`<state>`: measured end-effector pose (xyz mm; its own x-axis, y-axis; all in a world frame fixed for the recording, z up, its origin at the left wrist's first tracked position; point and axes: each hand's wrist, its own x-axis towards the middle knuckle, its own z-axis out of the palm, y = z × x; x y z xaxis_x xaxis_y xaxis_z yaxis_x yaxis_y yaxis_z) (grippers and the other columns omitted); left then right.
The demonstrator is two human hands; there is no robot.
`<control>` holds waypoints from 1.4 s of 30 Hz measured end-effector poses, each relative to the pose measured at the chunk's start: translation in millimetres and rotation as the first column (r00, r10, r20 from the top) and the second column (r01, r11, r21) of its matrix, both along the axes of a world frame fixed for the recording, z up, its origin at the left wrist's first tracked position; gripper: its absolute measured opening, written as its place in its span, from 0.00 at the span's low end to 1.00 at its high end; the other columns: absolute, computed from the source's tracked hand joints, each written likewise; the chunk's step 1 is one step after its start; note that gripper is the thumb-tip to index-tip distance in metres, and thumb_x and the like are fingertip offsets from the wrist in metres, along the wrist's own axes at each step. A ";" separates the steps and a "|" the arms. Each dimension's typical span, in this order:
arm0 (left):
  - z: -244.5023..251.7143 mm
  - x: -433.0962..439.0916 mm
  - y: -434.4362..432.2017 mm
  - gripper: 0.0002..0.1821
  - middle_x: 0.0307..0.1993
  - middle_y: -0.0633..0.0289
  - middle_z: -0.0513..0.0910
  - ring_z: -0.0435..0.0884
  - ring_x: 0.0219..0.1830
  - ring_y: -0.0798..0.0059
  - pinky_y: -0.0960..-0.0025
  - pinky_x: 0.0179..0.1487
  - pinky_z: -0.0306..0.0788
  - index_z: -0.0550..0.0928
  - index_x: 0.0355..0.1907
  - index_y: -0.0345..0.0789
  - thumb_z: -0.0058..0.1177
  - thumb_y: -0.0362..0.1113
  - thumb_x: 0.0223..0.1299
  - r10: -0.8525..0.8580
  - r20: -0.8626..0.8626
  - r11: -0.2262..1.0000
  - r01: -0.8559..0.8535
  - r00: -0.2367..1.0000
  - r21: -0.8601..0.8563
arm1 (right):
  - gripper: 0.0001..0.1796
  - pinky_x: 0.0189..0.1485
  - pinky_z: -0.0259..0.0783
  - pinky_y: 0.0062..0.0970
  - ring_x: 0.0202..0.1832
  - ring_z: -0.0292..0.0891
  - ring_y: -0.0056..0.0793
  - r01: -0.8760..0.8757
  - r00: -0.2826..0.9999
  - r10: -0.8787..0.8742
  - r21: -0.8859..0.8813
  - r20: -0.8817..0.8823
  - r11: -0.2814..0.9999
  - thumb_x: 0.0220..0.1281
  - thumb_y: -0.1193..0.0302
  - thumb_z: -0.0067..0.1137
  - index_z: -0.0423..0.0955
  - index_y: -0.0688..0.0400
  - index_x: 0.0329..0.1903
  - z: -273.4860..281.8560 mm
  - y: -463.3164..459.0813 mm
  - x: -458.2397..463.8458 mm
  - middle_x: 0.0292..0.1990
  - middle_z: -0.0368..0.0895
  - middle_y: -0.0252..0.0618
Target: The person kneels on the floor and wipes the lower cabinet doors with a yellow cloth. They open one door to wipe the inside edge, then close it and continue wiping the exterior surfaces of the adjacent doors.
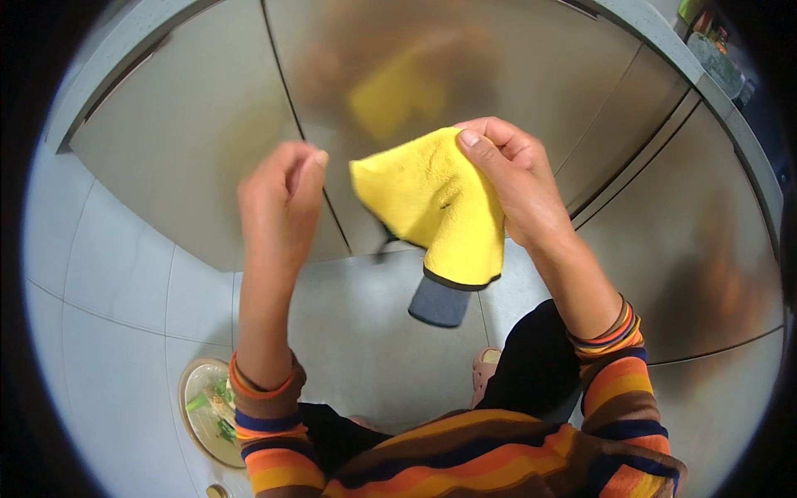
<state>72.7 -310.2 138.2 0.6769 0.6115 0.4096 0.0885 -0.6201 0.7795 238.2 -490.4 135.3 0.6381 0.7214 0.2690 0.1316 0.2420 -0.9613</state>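
Observation:
A yellow microfiber cloth [429,187] with a dark edge and a grey underside hangs in front of me. Its upper right corner is pinched between the thumb and fingers of my right hand [514,174]. My left hand [280,187] is raised to the left of the cloth, apart from it, slightly blurred, with thumb and fingertips close together; whether something thin is between them cannot be told. The cloth's lower part hangs folded, and its grey side shows below the yellow. A small dark loop sticks out at its lower left edge.
Glossy cabinet doors [187,143] stand before me under a pale countertop [666,56]. On the tiled floor at lower left is a round bin [187,423] with a clear liner and green vegetable scraps. A small jar lid [216,491] lies near it. Items stand at the upper right.

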 end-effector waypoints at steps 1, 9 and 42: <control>-1.1 -2.4 -1.2 0.12 0.41 0.61 0.85 0.80 0.40 0.78 0.74 0.43 0.74 0.81 0.38 0.30 0.54 0.39 0.68 -0.044 -0.223 0.975 -0.007 0.974 -0.223 | 0.13 0.40 0.72 0.18 0.36 0.75 0.13 -0.003 1.000 0.003 0.032 -0.025 0.999 0.73 0.64 0.56 0.79 0.62 0.45 -0.1 1.3 1.4 0.35 0.82 0.28; -90.5 31.1 -64.2 0.24 0.53 0.58 0.79 0.78 0.53 0.70 0.68 0.57 0.73 0.77 0.58 0.33 0.56 0.47 0.67 -0.542 0.228 0.731 0.588 0.809 -0.347 | 0.14 0.49 0.74 0.22 0.45 0.77 0.16 -0.221 0.679 0.364 -0.296 0.637 0.929 0.67 0.68 0.61 0.79 0.60 0.52 -3.0 6.2 -48.7 0.42 0.84 0.31; -52.5 21.7 -50.5 0.17 0.41 0.65 0.84 0.80 0.43 0.79 0.70 0.49 0.75 0.82 0.48 0.35 0.62 0.45 0.63 -0.432 0.021 0.723 0.361 0.901 -0.589 | 0.17 0.41 0.71 0.19 0.34 0.75 0.15 -0.170 0.962 0.220 -0.276 0.162 0.946 0.71 0.58 0.58 0.79 0.58 0.33 -40.1 3.6 35.9 0.30 0.80 0.29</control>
